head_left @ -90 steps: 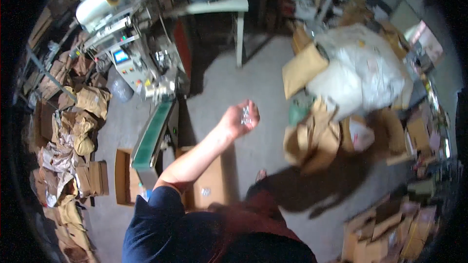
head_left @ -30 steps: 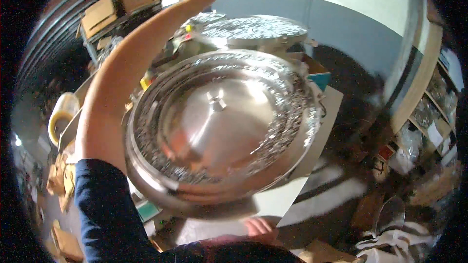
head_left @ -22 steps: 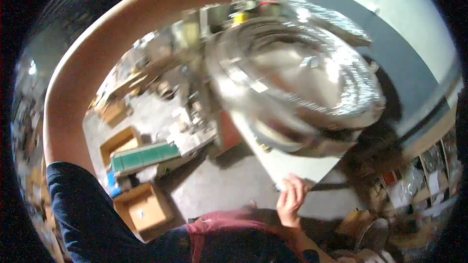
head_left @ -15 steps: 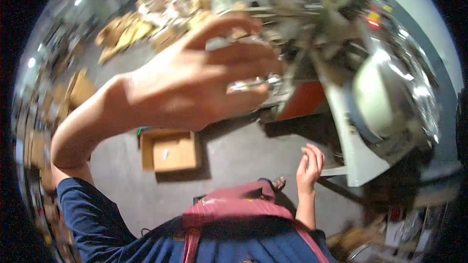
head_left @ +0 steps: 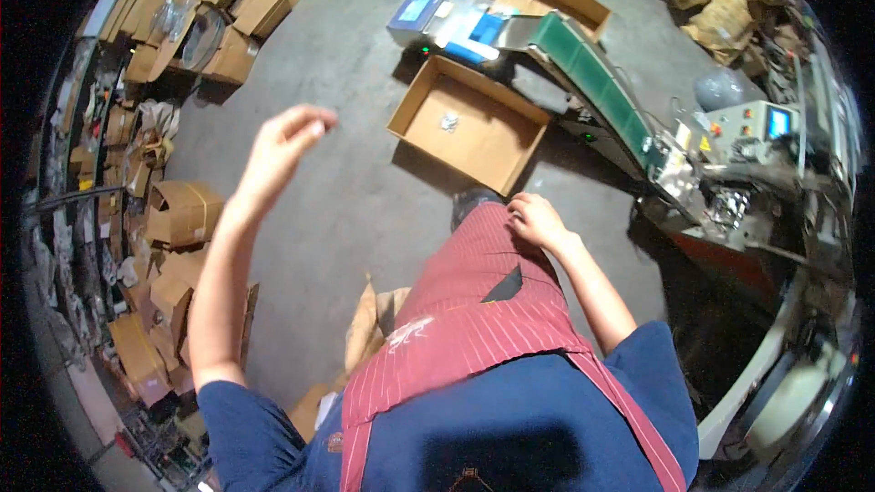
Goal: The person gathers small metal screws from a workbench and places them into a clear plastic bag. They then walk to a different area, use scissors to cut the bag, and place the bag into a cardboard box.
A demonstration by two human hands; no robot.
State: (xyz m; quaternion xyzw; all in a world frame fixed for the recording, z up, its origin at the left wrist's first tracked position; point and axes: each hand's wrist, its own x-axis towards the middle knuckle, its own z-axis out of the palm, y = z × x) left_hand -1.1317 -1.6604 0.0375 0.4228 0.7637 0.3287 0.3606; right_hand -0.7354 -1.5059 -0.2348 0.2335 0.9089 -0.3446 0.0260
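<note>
While right hand [head_left: 538,219] nears apron [head_left: 447,310], left hand [head_left: 284,148] sits lower.

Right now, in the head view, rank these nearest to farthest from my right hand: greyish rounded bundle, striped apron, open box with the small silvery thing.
1. Striped apron: right beside your right hand.
2. Open box: just ahead.
3. Greyish bundle: farther off, upper right.
</note>
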